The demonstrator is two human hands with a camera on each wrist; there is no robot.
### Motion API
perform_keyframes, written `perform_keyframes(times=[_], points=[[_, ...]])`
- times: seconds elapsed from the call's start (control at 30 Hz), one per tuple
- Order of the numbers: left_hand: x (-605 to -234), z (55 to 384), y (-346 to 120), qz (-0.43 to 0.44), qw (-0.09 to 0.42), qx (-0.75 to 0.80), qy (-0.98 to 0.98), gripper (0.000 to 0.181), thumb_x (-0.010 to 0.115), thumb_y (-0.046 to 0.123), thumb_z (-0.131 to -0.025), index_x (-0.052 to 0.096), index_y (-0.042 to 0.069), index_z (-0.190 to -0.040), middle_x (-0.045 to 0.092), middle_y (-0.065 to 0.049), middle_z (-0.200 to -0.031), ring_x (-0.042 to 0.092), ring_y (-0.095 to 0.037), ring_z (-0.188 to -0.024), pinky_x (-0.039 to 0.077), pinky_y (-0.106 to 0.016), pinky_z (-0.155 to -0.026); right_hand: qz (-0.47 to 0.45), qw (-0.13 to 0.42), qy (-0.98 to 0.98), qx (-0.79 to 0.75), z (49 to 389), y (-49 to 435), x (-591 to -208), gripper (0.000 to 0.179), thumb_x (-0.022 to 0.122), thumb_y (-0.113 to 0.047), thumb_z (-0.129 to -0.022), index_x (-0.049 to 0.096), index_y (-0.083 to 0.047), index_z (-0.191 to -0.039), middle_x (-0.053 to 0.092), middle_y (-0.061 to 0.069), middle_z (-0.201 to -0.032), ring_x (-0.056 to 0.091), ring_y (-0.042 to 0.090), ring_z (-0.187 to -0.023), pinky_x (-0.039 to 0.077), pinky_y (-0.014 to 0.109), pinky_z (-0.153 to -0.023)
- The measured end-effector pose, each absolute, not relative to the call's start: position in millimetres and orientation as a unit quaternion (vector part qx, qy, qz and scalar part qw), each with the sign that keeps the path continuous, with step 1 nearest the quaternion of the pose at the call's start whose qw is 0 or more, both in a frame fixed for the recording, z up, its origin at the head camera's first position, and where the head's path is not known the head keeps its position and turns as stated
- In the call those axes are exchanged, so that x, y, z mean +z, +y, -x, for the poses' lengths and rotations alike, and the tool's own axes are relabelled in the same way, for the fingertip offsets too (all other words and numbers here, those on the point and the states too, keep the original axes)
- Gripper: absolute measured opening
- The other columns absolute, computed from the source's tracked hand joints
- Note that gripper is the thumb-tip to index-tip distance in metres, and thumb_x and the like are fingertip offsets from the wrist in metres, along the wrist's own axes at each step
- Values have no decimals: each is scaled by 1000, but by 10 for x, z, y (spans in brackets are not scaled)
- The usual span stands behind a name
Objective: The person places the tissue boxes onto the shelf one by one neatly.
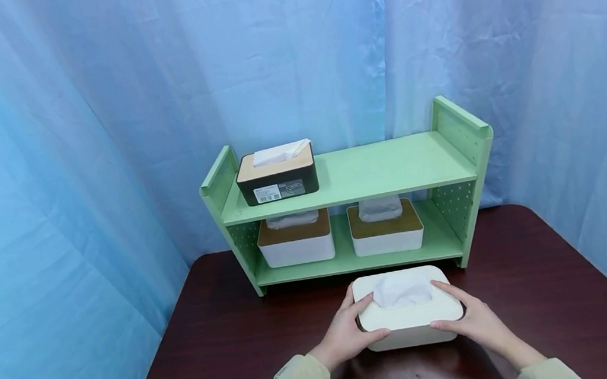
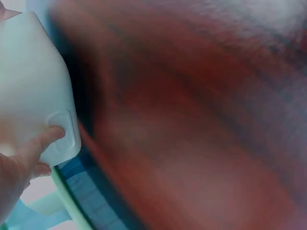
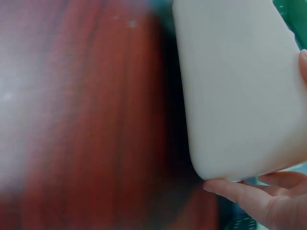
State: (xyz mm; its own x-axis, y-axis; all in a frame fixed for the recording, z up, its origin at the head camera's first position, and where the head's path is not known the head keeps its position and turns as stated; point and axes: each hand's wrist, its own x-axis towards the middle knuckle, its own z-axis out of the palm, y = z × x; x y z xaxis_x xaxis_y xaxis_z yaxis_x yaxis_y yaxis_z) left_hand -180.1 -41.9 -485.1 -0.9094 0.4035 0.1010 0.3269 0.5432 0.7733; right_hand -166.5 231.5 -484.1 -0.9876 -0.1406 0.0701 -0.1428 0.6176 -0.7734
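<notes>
A white tissue box with a tissue sticking out of its top is held between both hands over the dark table, in front of the green shelf. My left hand grips its left end, with the thumb across the front. At the opposite end my right hand holds it the same way. The left wrist view shows the box's pale underside, where one finger presses near a raised oval at the corner. In the right wrist view, fingers touch the box's end; their other parts are hidden.
The two-level green shelf stands at the table's back. A black tissue box with a wooden lid sits on its upper left. Below are two white, brown-lidded boxes, one left and one right. Blue curtains hang behind.
</notes>
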Motion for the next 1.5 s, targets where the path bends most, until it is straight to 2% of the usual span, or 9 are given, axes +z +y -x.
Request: perform_keyframes(times=[0.3,0.47,0.53,0.7,0.87,1.0,1.07,1.33,1.5], points=[[-4236,1817,-519,-255,-21,423,870,75,75,37,-80,43,11,-142,7,-14,-159,23,-33,-143,39,-36,-105,-103,64,-901,417,1689,2259,-4214,86,82,-36,-72,41,-12,-144,43,28,-140,42,42,-127,39,54,-92],[-3795,1832,-578,-288,-56,407,865,76,76,35,-79,42,13,-143,3,-8,-160,22,-27,-144,39,-34,-106,-106,100,-901,408,1650,2215,-3771,87,82,-37,-72,39,-19,-146,43,25,-141,43,37,-126,37,34,-89],[-3614,1843,-599,-305,-76,402,860,77,78,32,-78,42,12,-143,3,-6,-160,21,-24,-144,39,-34,-105,-110,117,-900,405,1650,2205,-3593,88,82,-36,-71,39,-22,-146,44,25,-141,43,38,-125,38,35,-90],[-3153,1895,-641,-350,-133,398,837,77,80,24,-76,43,8,-142,3,-7,-160,21,-21,-144,41,-33,-104,-124,147,-897,399,1689,2194,-3141,90,83,-35,-72,35,-30,-147,40,23,-145,39,43,-128,37,55,-90],[-2858,2056,-660,-389,-174,397,813,76,80,18,-76,44,6,-141,4,-9,-159,28,-23,-141,47,-30,-97,-127,170,-894,396,1801,2173,-2833,91,83,-34,-72,32,-34,-147,39,19,-147,41,38,-126,38,47,-83],[-2791,2219,-663,-386,-179,395,814,75,80,20,-76,45,6,-141,3,-9,-160,29,-22,-140,47,-31,-96,-133,173,-884,413,1942,2161,-2772,90,82,-31,-73,33,-34,-147,37,17,-149,38,38,-130,37,50,-87],[-2795,2286,-666,-374,-177,390,823,74,80,22,-76,46,6,-140,3,-9,-160,24,-22,-143,45,-32,-99,-138,171,-880,420,2004,2154,-2779,89,82,-31,-73,33,-32,-148,35,16,-150,35,40,-133,36,55,-90],[-2836,2435,-641,-335,-131,396,845,73,78,26,-78,45,11,-142,2,-9,-160,19,-23,-145,41,-34,-104,-138,140,-885,423,2158,2165,-2830,89,79,-35,-76,30,-28,-149,29,17,-153,27,42,-138,30,63,-99],[-2796,2438,-622,-322,-116,388,856,74,78,29,-78,45,13,-142,4,-6,-160,23,-22,-144,42,-34,-103,-130,122,-890,419,2166,2188,-2809,89,78,-37,-77,27,-28,-150,26,18,-154,26,43,-138,28,65,-98]])
